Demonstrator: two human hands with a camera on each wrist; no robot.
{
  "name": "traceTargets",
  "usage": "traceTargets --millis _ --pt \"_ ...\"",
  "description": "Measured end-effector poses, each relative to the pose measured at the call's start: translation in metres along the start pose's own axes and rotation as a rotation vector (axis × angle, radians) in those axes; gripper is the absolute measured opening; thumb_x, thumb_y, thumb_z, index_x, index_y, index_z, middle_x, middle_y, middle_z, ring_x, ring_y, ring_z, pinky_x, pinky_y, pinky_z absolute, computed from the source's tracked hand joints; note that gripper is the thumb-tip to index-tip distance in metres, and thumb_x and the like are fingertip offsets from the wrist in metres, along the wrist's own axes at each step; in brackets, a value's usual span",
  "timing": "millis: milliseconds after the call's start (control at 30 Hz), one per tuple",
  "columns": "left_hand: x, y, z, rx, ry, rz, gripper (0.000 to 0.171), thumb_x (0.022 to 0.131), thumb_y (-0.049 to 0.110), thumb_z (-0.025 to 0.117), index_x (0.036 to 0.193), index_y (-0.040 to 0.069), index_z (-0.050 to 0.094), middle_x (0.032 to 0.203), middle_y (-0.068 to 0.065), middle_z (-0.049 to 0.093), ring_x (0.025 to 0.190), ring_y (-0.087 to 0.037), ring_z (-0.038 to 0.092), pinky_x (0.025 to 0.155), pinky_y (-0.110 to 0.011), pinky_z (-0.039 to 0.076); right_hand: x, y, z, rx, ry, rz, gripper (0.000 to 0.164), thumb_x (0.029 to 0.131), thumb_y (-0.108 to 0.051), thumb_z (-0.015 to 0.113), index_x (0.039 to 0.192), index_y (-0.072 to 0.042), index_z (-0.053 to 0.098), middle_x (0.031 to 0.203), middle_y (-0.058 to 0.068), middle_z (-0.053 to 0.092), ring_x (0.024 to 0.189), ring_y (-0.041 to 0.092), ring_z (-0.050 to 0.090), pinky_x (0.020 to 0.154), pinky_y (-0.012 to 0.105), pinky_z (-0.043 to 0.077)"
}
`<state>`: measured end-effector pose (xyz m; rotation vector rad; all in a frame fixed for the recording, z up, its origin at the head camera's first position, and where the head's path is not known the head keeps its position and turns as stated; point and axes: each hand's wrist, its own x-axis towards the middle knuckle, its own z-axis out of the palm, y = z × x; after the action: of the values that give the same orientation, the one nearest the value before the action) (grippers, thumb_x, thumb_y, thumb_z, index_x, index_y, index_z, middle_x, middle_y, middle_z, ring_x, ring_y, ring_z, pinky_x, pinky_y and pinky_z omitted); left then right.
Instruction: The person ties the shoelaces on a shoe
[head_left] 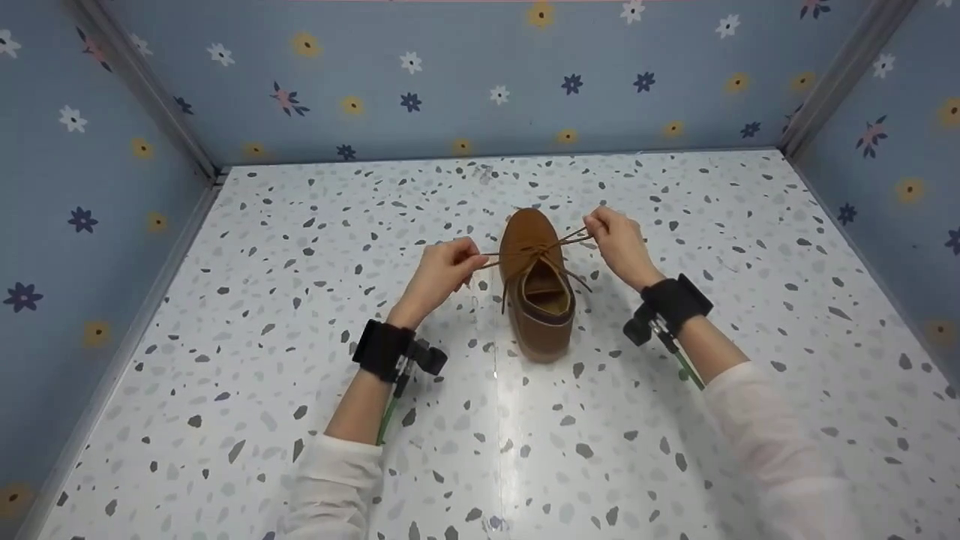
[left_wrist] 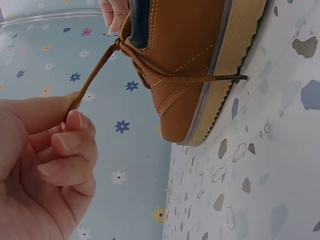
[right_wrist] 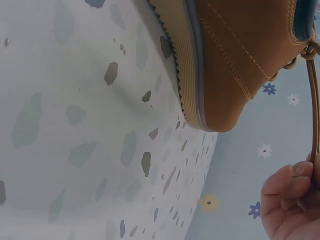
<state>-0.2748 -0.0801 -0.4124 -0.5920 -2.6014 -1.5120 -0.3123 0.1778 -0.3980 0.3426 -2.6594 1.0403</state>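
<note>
A brown lace-up shoe [head_left: 531, 232] stands on the speckled surface, its toe toward the back wall. Its laces are knotted over the tongue, and a loop runs out taut to each side. On the left, my left hand [head_left: 442, 271] pinches one loop of the shoelace [left_wrist: 95, 75] between thumb and forefinger. My right hand [head_left: 619, 244] pinches the opposite loop [right_wrist: 313, 110] to the shoe's right. Loose lace ends hang down both sides; one dark-tipped end [left_wrist: 232, 78] lies against the sole in the left wrist view. Both hands are apart from the shoe's body.
The speckled white surface [head_left: 300, 420] spreads around the shoe. Blue flowered panels [head_left: 465, 75] rise at the back, left and right. A black strap with a small camera sits on each wrist [head_left: 384, 351].
</note>
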Motion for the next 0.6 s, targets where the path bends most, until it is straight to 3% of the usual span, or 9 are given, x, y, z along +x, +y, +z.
traceTargets --millis 167,233,300,333,433,533,600 --pt "0.037 -0.083 0.034 0.090 0.266 0.118 0.015 0.067 0.039 0.043 0.064 0.024 0.046 0.046 0.005 0.040 0.033 -0.009 0.034 0.029 -0.028 0.026 0.000 0.001 0.000 -0.002 -0.002 0.023 0.021 0.075 -0.029 0.036 0.064 -0.012 0.042 0.058 0.001 0.039 0.051 0.012 0.035 0.046 0.024 0.026" --pt "0.046 -0.100 0.044 0.144 0.367 0.139 0.012 0.069 0.036 0.043 0.064 0.025 0.046 0.045 0.006 0.039 0.032 -0.008 0.033 0.029 -0.024 0.025 0.000 0.001 0.000 -0.008 -0.007 0.028 0.021 0.075 -0.029 0.036 0.064 -0.012 0.042 0.058 0.001 0.039 0.051 0.012 0.035 0.045 0.023 0.026" --pt "0.051 -0.107 0.049 0.172 0.420 0.142 0.012 0.069 0.036 0.042 0.066 0.025 0.045 0.044 0.007 0.038 0.030 -0.006 0.032 0.029 -0.022 0.024 0.000 0.001 0.000 -0.016 -0.009 0.030 0.021 0.075 -0.029 0.036 0.064 -0.012 0.043 0.058 0.000 0.040 0.051 0.011 0.035 0.045 0.023 0.027" --pt "0.051 -0.107 0.048 0.183 0.424 0.137 0.014 0.070 0.037 0.040 0.067 0.024 0.044 0.044 0.007 0.038 0.029 -0.006 0.032 0.028 -0.022 0.024 0.001 0.001 0.001 -0.017 -0.008 0.030 0.021 0.075 -0.029 0.036 0.064 -0.012 0.043 0.058 0.000 0.040 0.051 0.011 0.035 0.045 0.023 0.027" --pt "0.042 -0.085 0.037 0.160 0.328 0.082 0.021 0.071 0.039 0.036 0.069 0.019 0.043 0.041 0.004 0.038 0.025 -0.013 0.032 0.027 -0.025 0.025 0.002 0.001 0.002 -0.018 0.001 0.030 0.020 0.075 -0.028 0.037 0.063 -0.013 0.042 0.057 0.000 0.040 0.051 0.011 0.035 0.045 0.023 0.026" --pt "0.023 -0.038 0.016 0.095 0.187 -0.006 0.029 0.072 0.038 0.035 0.068 0.010 0.044 0.040 -0.004 0.040 0.025 -0.021 0.034 0.027 -0.029 0.027 0.002 0.001 0.003 -0.009 0.004 0.031 0.020 0.075 -0.027 0.037 0.062 -0.012 0.042 0.057 0.001 0.040 0.051 0.011 0.036 0.045 0.024 0.026" --pt "0.014 -0.019 0.007 0.017 0.108 -0.007 0.028 0.073 0.034 0.037 0.066 0.008 0.044 0.039 -0.005 0.040 0.025 -0.019 0.034 0.028 -0.029 0.027 0.002 0.001 0.004 -0.002 0.001 0.029 0.021 0.075 -0.028 0.037 0.062 -0.012 0.042 0.056 0.000 0.040 0.050 0.011 0.036 0.044 0.023 0.027"
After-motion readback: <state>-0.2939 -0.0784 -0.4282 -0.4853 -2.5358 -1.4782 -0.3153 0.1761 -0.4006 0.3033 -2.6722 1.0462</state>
